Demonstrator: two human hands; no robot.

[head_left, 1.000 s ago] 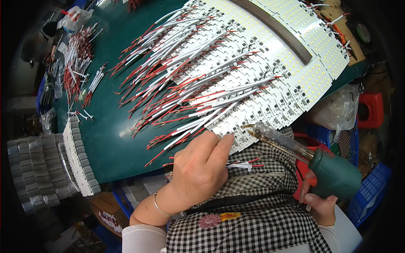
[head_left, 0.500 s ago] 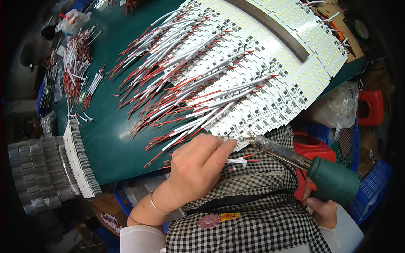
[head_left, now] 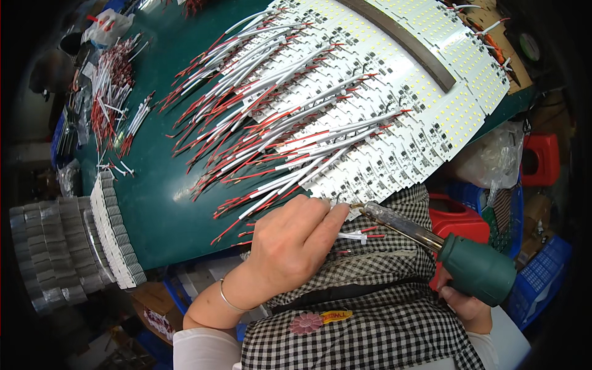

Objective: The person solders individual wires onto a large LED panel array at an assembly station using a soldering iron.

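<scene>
My left hand point(head_left: 290, 237) is closed at the near edge of the white LED circuit boards point(head_left: 394, 154), thumb and forefinger pinched together. White-sleeved wires point(head_left: 357, 236) with bare red ends stick out from under its fingers, and more red ends show on its other side. What the fingertips themselves pinch is hidden. My right hand point(head_left: 465, 302), low at the right, grips a soldering iron point(head_left: 475, 268) with a green handle. The iron's tip lies at the board edge, just right of my left fingertips. Rows of white-and-red wires point(head_left: 296, 132) lie across the boards.
A dark curved bar point(head_left: 401, 40) rests on the boards. On the green table point(head_left: 166, 216) lie a pile of red-and-white wires point(head_left: 114, 92) and, at left, stacked grey-white parts point(head_left: 114, 231). Red stools point(head_left: 456, 216) and a blue basket point(head_left: 546, 277) stand at right.
The soldering iron and my right hand have shifted slightly left, the handle also a little down. The tip is nearer my left fingertips. My left hand has barely moved to the right.
</scene>
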